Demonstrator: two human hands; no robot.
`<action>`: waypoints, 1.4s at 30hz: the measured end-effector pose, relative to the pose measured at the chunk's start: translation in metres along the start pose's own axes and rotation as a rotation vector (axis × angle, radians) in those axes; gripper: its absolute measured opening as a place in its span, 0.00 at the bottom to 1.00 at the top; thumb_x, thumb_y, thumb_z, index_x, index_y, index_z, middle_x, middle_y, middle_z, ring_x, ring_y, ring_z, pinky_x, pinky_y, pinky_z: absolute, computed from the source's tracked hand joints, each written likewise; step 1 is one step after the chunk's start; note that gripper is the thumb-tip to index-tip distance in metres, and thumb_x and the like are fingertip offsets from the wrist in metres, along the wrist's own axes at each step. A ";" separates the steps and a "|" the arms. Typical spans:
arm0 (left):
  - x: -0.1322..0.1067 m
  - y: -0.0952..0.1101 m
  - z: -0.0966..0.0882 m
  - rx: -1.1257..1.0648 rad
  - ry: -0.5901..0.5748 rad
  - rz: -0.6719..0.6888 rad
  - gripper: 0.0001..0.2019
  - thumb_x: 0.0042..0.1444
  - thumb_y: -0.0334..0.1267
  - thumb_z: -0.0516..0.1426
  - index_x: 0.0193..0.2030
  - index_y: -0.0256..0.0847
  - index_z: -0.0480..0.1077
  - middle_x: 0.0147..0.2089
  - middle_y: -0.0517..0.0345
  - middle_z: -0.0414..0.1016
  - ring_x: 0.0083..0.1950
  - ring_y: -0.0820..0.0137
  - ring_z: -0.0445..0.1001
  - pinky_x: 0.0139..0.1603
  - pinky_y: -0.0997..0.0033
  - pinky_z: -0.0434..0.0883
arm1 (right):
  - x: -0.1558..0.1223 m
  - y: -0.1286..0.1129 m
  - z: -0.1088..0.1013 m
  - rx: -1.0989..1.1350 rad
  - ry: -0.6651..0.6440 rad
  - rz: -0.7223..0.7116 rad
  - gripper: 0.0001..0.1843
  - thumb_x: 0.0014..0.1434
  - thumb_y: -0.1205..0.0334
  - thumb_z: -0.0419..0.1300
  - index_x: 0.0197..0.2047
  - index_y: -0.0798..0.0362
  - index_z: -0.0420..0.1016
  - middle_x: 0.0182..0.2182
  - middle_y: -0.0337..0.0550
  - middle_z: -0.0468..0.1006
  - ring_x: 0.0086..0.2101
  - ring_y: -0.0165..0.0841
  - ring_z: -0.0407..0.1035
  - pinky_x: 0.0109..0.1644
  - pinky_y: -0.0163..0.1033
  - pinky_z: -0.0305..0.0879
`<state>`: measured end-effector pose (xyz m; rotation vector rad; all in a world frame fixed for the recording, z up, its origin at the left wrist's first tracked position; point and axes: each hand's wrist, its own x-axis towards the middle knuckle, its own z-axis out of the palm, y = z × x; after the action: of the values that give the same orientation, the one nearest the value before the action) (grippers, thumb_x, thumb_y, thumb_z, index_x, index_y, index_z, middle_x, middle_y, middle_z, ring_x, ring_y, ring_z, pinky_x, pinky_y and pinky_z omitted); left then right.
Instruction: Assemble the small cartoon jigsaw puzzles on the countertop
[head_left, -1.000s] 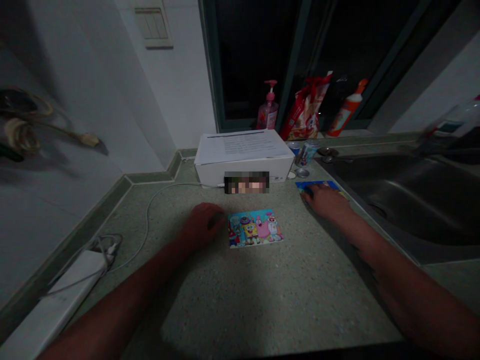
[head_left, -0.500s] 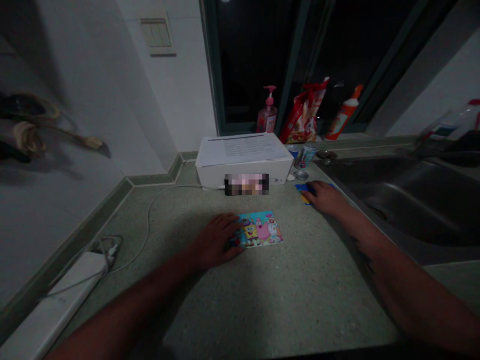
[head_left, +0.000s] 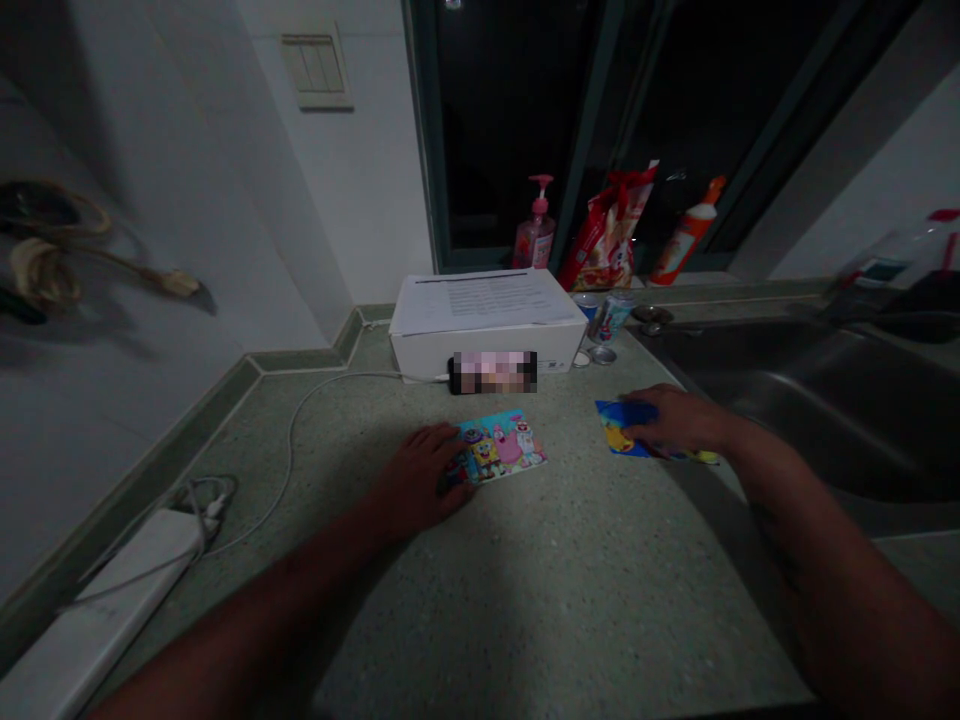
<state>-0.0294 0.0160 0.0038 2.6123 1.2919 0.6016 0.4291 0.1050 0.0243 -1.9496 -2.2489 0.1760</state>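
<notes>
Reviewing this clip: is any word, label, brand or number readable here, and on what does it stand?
Nothing can be read with certainty.
Printed sheet on the white box: lines too small to read.
Pink pump bottle: label too blurred.
Red bag: print too blurred.
Drink can: print too blurred.
Orange-capped bottle: label too blurred.

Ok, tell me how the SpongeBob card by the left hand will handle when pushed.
The SpongeBob card lies flat with straight edges beside the left hand, so it is probably fairly stiff. It looks thin, so likely light, and should slide across the speckled countertop rather than roll or tip.
</notes>
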 end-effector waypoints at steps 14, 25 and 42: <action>-0.001 0.000 0.002 -0.014 0.051 -0.044 0.18 0.66 0.40 0.65 0.61 0.52 0.76 0.68 0.44 0.78 0.69 0.47 0.76 0.68 0.37 0.77 | -0.014 0.000 -0.013 0.026 -0.229 0.112 0.29 0.47 0.51 0.78 0.53 0.50 0.87 0.55 0.64 0.85 0.53 0.55 0.81 0.56 0.53 0.77; -0.001 0.002 0.000 -0.004 -0.044 -0.079 0.18 0.70 0.41 0.62 0.64 0.43 0.76 0.72 0.38 0.73 0.72 0.45 0.73 0.72 0.38 0.75 | -0.048 -0.079 -0.017 0.086 -0.303 -0.113 0.32 0.48 0.59 0.74 0.59 0.51 0.84 0.55 0.60 0.82 0.50 0.53 0.81 0.54 0.50 0.80; 0.000 0.001 0.002 -0.042 -0.037 -0.111 0.19 0.70 0.44 0.61 0.65 0.43 0.75 0.73 0.41 0.73 0.72 0.46 0.73 0.72 0.38 0.75 | -0.077 -0.128 -0.031 0.065 -0.449 -0.212 0.28 0.52 0.61 0.73 0.57 0.52 0.81 0.54 0.55 0.78 0.51 0.51 0.78 0.54 0.51 0.77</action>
<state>-0.0277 0.0151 0.0020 2.4868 1.3873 0.5528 0.3214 0.0095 0.0757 -1.7577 -2.6600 0.7124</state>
